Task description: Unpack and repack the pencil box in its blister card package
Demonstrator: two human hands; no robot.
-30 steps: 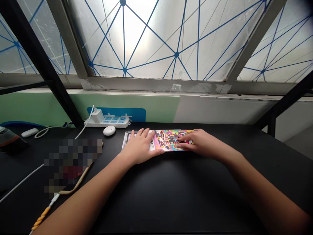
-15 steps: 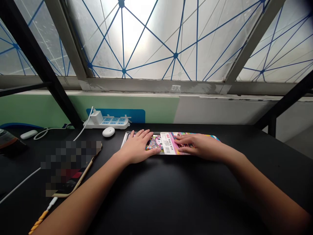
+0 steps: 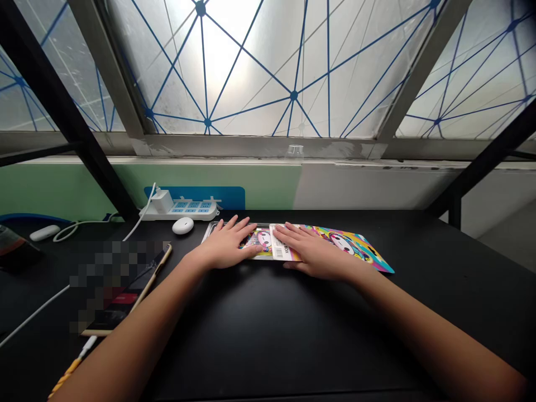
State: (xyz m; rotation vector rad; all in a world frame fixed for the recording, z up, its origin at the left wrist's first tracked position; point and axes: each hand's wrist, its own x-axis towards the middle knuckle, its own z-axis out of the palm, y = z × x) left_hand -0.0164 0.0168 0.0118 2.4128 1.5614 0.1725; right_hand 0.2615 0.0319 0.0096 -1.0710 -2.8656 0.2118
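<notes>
A flat pencil box [image 3: 263, 241] with cartoon print lies lengthwise on the black desk, its left end clear or silvery. My left hand [image 3: 226, 245] rests on that left end with the fingers spread. Over the right part of the box my right hand [image 3: 316, 252] lies flat, fingers stretched out, touching a brightly coloured printed cover [image 3: 366, 251]. The cover reaches out to the right past the hand and slants toward me. A white label [image 3: 280, 251] with a barcode shows between the hands. The palms hide much of the box.
A white power strip [image 3: 193, 210] with a plugged-in adapter stands by the wall. In front of it sits a white round case [image 3: 183, 225]. A partly blurred phone or tablet [image 3: 125, 298] with a cable lies left. Black frame legs [image 3: 454, 184] flank the desk.
My right hand has shifted left and flattened over the box. More of the coloured cover now shows to its right, tilted toward me. My left hand stays on the left end.
</notes>
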